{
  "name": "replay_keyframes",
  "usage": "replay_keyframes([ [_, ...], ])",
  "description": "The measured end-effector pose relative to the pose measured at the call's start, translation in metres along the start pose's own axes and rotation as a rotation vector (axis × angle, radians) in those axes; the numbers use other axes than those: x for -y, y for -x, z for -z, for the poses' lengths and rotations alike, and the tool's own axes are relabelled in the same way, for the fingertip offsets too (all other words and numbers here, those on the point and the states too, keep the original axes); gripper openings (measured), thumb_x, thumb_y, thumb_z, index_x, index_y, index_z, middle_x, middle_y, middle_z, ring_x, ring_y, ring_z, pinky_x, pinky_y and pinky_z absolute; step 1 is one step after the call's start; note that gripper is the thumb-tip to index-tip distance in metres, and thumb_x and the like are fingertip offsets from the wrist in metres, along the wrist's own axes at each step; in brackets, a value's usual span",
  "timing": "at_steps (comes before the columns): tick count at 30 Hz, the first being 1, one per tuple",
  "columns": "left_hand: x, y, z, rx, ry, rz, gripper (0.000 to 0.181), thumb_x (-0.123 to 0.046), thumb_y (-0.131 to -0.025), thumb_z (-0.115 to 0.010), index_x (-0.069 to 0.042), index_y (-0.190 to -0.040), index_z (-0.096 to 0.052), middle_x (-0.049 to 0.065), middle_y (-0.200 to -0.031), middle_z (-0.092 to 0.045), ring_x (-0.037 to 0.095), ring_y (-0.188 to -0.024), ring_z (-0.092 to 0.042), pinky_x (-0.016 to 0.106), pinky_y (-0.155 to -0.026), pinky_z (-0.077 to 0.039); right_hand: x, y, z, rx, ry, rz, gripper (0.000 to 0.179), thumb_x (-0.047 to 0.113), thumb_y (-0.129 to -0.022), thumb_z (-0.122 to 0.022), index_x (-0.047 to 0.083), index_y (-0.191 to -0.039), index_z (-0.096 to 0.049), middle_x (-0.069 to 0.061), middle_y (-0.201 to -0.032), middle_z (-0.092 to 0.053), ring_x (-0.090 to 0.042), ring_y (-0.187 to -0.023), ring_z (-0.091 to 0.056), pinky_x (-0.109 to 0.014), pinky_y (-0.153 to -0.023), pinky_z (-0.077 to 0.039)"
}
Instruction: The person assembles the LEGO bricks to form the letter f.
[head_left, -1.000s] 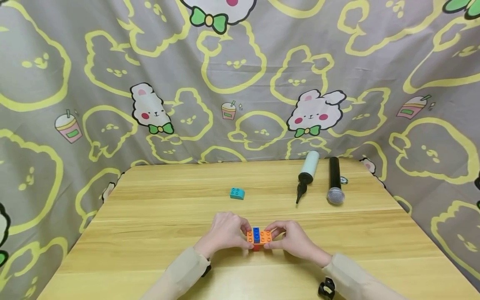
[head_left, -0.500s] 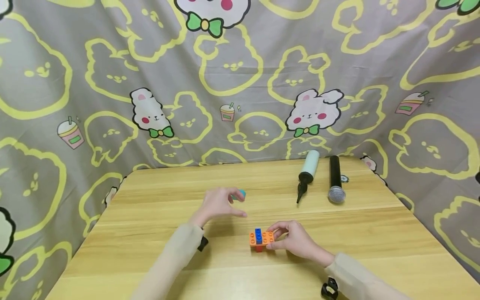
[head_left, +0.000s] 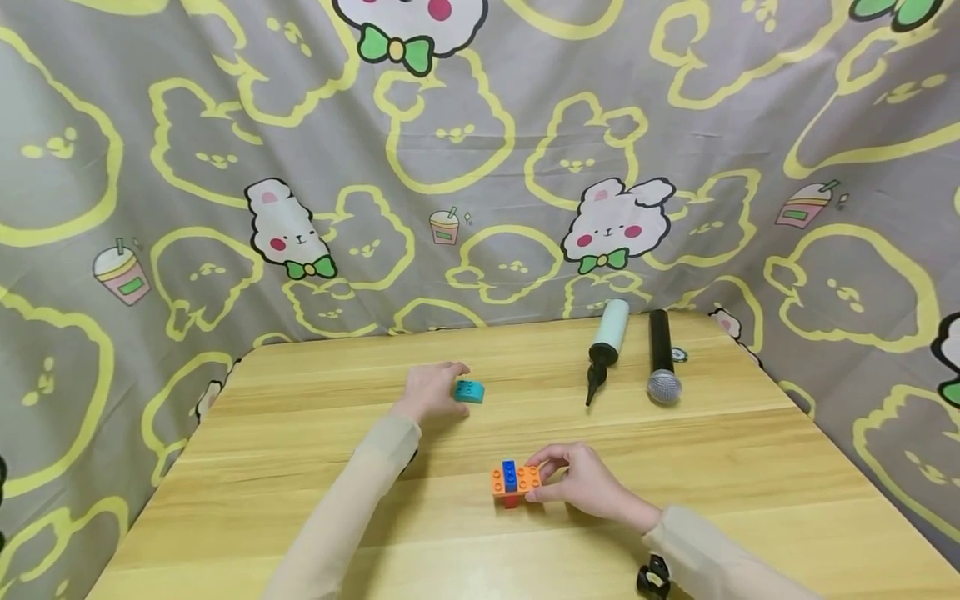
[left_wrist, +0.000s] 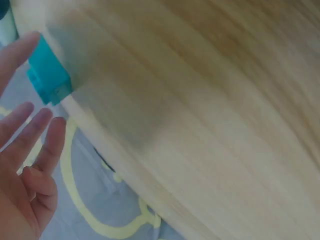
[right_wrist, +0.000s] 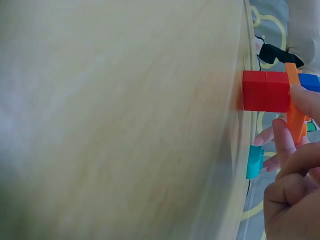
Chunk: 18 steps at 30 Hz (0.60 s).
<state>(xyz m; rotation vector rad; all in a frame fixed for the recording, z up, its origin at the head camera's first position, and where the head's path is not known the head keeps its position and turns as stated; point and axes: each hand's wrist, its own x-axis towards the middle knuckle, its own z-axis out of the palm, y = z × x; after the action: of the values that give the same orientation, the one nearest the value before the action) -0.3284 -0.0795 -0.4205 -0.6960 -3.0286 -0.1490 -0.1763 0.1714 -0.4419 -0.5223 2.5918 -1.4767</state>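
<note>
At the middle of the table, my right hand pinches the right end of a flat orange toy brick between thumb and fingers. A narrow blue brick sits across its top. Underneath, the right wrist view shows red bricks standing as a support on the wood. Farther back on the left, my left hand reaches around a teal brick with a curved end. Its fingers are spread in the left wrist view, the thumb in front of the teal brick; contact is unclear.
A pale-green hand pump with a black nozzle lies at the back right. Beside it are a black microphone and a small round item. A patterned curtain hangs behind the wooden table.
My left hand has let go of the orange brick build and moved back and left to the teal brick. My right hand still holds the build, nearly in place.
</note>
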Motion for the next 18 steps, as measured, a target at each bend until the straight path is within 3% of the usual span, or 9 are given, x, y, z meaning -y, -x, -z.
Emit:
replay_keyframes([
  [9, 0.000, 0.001, -0.005, 0.026, -0.003, 0.014, 0.047, -0.038, -0.074, -0.080, -0.019, -0.114, -0.068, -0.003, -0.104, -0.071, 0.014, -0.088, -0.064, 0.030, -0.064, -0.042, 0.002, -0.001, -0.001, 0.007, -0.013, 0.003, 0.036, 0.021, -0.069, -0.084, 0.007, -0.100, -0.070, 0.001, -0.080, -0.067, -0.008, -0.074, -0.061, -0.022, -0.063, -0.046],
  [13, -0.001, 0.009, 0.000, 0.018, 0.044, 0.014, 0.042, -0.038, -0.070, -0.082, -0.020, -0.106, -0.070, -0.005, -0.100, -0.072, 0.013, -0.087, -0.064, 0.030, -0.066, -0.042, 0.002, -0.001, 0.000, 0.005, -0.018, -0.006, 0.037, 0.020, -0.068, -0.085, 0.006, -0.100, -0.070, 0.001, -0.079, -0.067, -0.009, -0.074, -0.061, -0.021, -0.062, -0.046],
  [18, -0.007, 0.023, 0.012, -0.011, 0.156, 0.002, 0.045, -0.035, -0.069, -0.082, -0.018, -0.108, -0.069, -0.005, -0.100, -0.071, 0.012, -0.083, -0.063, 0.029, -0.066, -0.042, 0.003, -0.001, 0.000, 0.007, -0.030, -0.019, 0.038, 0.019, -0.068, -0.085, 0.006, -0.100, -0.070, 0.000, -0.079, -0.067, -0.010, -0.074, -0.059, -0.021, -0.061, -0.045],
])
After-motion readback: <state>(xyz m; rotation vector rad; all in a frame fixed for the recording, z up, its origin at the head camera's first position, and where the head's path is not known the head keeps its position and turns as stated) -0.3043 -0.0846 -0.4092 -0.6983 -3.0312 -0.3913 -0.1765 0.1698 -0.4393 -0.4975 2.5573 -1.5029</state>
